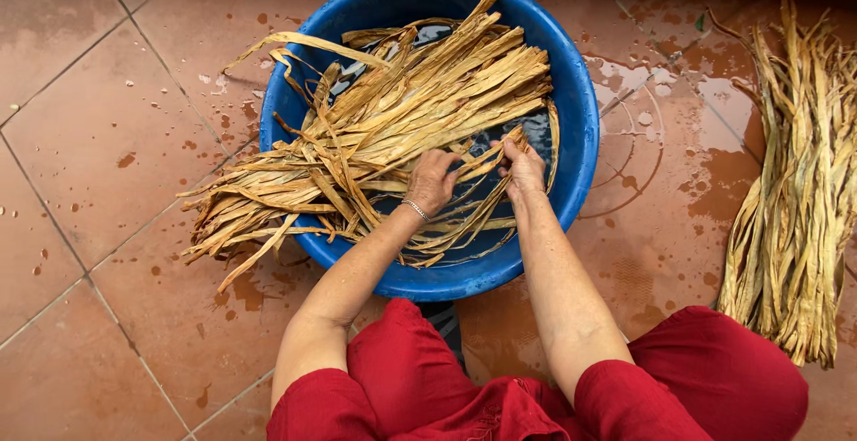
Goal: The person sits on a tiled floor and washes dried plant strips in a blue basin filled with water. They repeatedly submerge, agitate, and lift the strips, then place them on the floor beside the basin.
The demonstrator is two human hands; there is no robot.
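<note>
Leaves: long dried tan leaf strips (pixel 402 128) lie in a thick sheaf across the blue basin (pixel 585 120), running from the upper right rim down to the lower left, where their ends hang over the rim onto the floor
Basin: round, blue plastic, with dark water showing between the strips near the hands; it stands on the tiled floor (pixel 107 137) just in front of the person's knees
Left hand: the left hand (pixel 433 180) is inside the basin at the sheaf's near edge, palm down, fingers curled together around a few strips; a thin bracelet (pixel 416 211) sits at the wrist
Right hand: the right hand (pixel 522 166) is just beside the left, a little further right, fingers closed in a pinch on the ends of some strips that rise out of the water
Strips and fingers: the bulk of the sheaf lies beyond and to the left of both hands; only the nearest strips pass under and between the fingers, the rest lie untouched
Second bundle: another bundle of strips (pixel 794 191) lies on the floor to the right, well apart from the basin and from both hands
Floor: reddish-brown tiles, wet in patches and spotted with drops around the basin
Clothing: red garment (pixel 500 387) over the knees at the bottom edge
</note>
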